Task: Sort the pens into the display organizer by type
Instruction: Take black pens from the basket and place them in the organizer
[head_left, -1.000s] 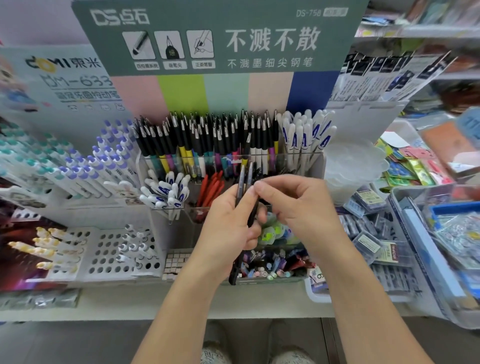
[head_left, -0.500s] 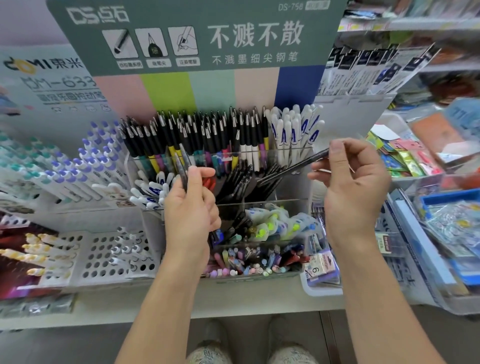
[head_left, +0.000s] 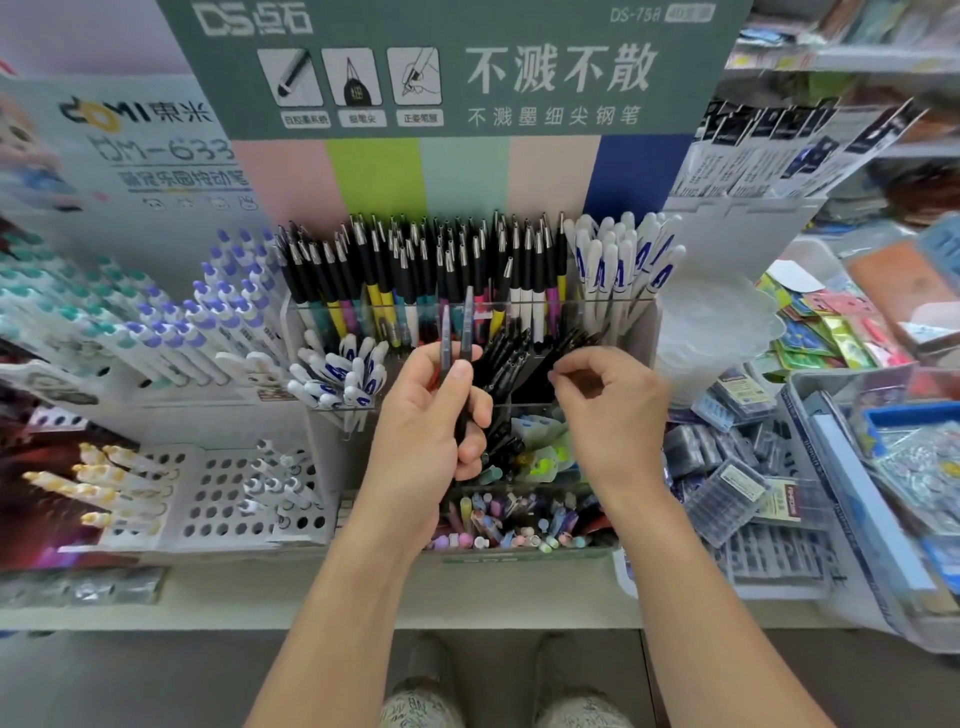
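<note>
Two dark pens (head_left: 456, 332) are gripped upright in the left hand (head_left: 426, 431) over the middle of the clear display organizer (head_left: 644, 332), while the right hand (head_left: 608, 410) is curled, apparently holding nothing, at the black pens (head_left: 506, 358) in a middle compartment. Most compartments are judged sorted; the two held pens and the mixed front tray (head_left: 511, 527) by the counter (head_left: 260, 597) edge remain. "DS-758" can be read on the green header card (head_left: 467, 67), and "DM-633" on the left sign (head_left: 156, 150).

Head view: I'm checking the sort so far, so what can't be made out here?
- Lower ends of the two dark pens: hidden inside the left hand.
- Whether the right hand pinches anything: fingertips curl together, too small to tell.
- Red pens: almost wholly behind the left hand.
- Bottom-row pens: blurred, types unclear.
</note>
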